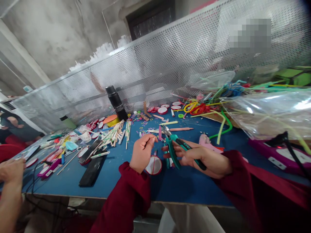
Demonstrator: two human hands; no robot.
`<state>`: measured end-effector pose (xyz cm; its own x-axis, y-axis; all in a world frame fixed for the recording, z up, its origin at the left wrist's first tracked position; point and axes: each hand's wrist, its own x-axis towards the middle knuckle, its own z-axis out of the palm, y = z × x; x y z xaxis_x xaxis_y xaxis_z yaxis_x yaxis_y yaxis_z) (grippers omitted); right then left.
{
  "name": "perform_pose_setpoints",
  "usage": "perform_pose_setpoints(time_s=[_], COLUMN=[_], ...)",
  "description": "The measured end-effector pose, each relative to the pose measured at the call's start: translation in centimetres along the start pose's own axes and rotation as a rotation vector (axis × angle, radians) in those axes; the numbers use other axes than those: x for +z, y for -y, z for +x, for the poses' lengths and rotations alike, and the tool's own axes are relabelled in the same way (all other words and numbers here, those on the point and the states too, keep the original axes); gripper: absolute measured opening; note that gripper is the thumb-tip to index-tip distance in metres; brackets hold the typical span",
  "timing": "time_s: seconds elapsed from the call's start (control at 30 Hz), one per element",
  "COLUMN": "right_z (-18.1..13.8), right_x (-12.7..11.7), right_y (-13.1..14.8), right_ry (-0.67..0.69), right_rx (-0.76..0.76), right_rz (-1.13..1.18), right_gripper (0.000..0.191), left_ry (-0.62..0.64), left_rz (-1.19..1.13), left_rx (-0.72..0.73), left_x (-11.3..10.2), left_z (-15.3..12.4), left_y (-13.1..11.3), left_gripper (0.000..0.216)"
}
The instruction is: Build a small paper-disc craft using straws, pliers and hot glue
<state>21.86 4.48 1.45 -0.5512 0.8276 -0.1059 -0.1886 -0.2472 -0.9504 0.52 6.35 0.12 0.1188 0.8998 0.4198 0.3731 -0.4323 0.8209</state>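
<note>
Right hand [206, 160] is closed around the green-handled pliers [175, 147], which are held over the blue table [184, 184], in front of the black flask [117, 103] and to its right, nose angled back toward it. Left hand [142, 152] is also in front of the flask, thumb and forefinger pinched shut; anything between them is too small to tell. Red-rimmed round disc [154, 165] lies on the table under that hand, further out from the flask.

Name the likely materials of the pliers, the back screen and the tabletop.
Pliers: grey shiny metal jaws, green handles probably rubbery plastic sleeves. Back screen: perforated sheet metal, pale matte, rows of small holes. Tabletop: smooth matte blue covering, likely laminate or mat.
</note>
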Motion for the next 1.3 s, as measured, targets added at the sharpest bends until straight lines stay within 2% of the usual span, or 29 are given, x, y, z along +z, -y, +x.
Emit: perform_pose_setpoints(time_s=[0.1,0.2,0.3,0.37,0.47,0.6,0.77,1.07,1.2,1.3], right_z=[0.0,0.0,0.1,0.3,0.5,0.7,0.6,0.7,0.6,0.5], right_x=[-0.1,-0.3,-0.5,-0.6,-0.8,-0.8,-0.8,-0.8,-0.5,-0.3], right_y=[0.1,0.2,0.0,-0.4,-1.1,-1.9,-2.1,-2.2,-2.4,-2.4], right_ry=[0.025,-0.027,-0.063,-0.072,-0.185,-0.287,-0.303,-0.310,-0.354,-0.387], right_rx=[0.002,-0.011,-0.088,-0.225,-0.449,-0.546,-0.567,-0.604,-0.667,-0.716], right_rz=[0.089,0.003,-0.316,-0.610,-1.035,-1.317,-1.404,-1.398,-1.417,-1.450], right_gripper=[0.067,0.069,0.073,0.078,0.087,0.090,0.091,0.080,0.075,0.078], left_ry=[-0.007,-0.041,-0.054,-0.043,-0.028,-0.042,-0.042,-0.017,-0.006,-0.012], left_rz=[-0.107,-0.148,-0.172,-0.195,-0.217,-0.199,-0.176,-0.178,-0.209,-0.224], left_rx=[-0.060,-0.080,-0.090,-0.099,-0.096,-0.073,-0.062,-0.055,-0.058,-0.063], left_x=[0.2,0.3,0.3,0.2,0.1,0.0,0.0,-0.1,0.0,0.0], left_z=[0.0,-0.2,-0.2,-0.2,-0.1,-0.1,-0.2,-0.2,-0.3,-0.3], left_y=[0.1,-0.1,-0.2,-0.2,0.0,0.0,-0.2,-0.1,-0.3,-0.3], left_gripper=[0.032,0.030,0.027,0.027,0.027,0.026,0.024,0.026,0.028,0.028])
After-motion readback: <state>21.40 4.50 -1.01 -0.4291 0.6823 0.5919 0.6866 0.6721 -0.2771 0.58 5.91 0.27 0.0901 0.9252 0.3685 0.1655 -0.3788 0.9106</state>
